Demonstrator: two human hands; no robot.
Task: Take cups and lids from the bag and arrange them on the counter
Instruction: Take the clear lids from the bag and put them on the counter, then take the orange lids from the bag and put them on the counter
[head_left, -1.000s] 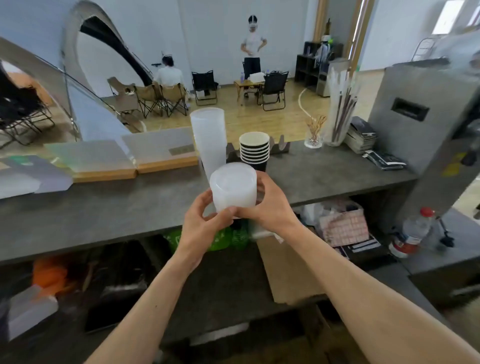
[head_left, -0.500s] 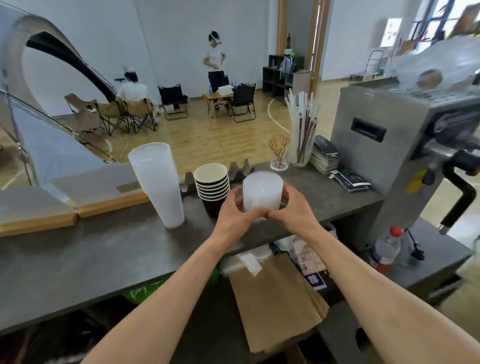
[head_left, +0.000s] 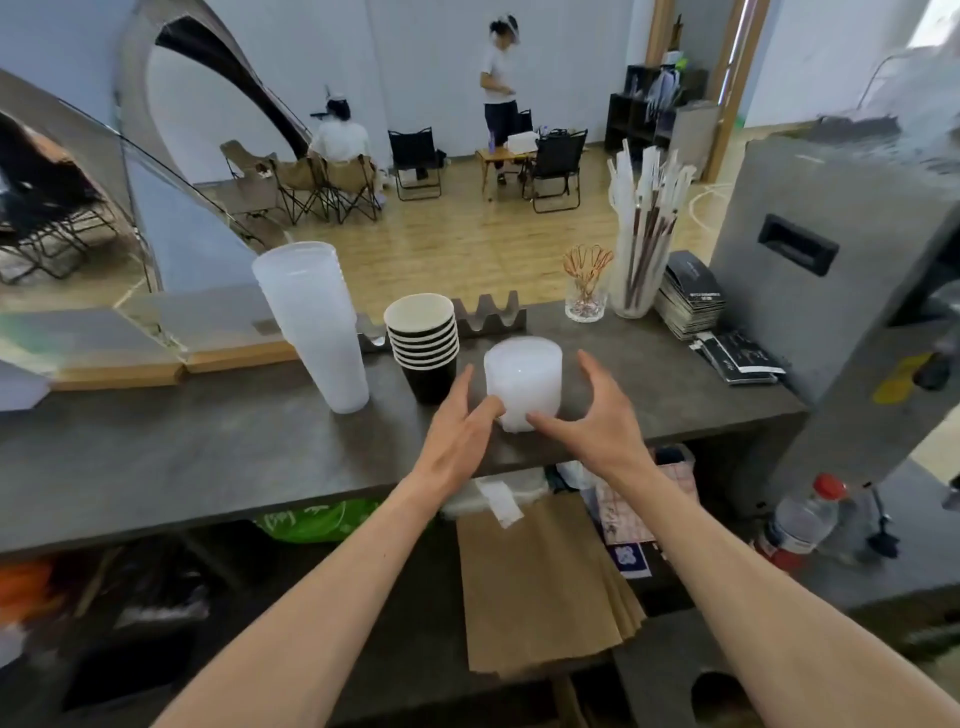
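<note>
A grey stone-look counter (head_left: 208, 447) runs across the view, with a wooden-floored room and folding chairs (head_left: 556, 166) beyond it. A stack of white lids (head_left: 523, 382) stands near the counter's front edge, just right of a stack of black paper cups (head_left: 426, 345); a tall stack of clear cups (head_left: 317, 332) stands further left. The left hand (head_left: 460, 421) and right hand (head_left: 592, 415) flank the lids with fingers spread, thumbs touching the stack's base, gripping nothing. A jar of straws (head_left: 641, 249) stands at the back edge.

A white stack of lids (head_left: 523, 382) stands upright near the counter's (head_left: 208, 447) front edge, beside black cups (head_left: 423, 343) and clear cups (head_left: 311, 322).
</note>
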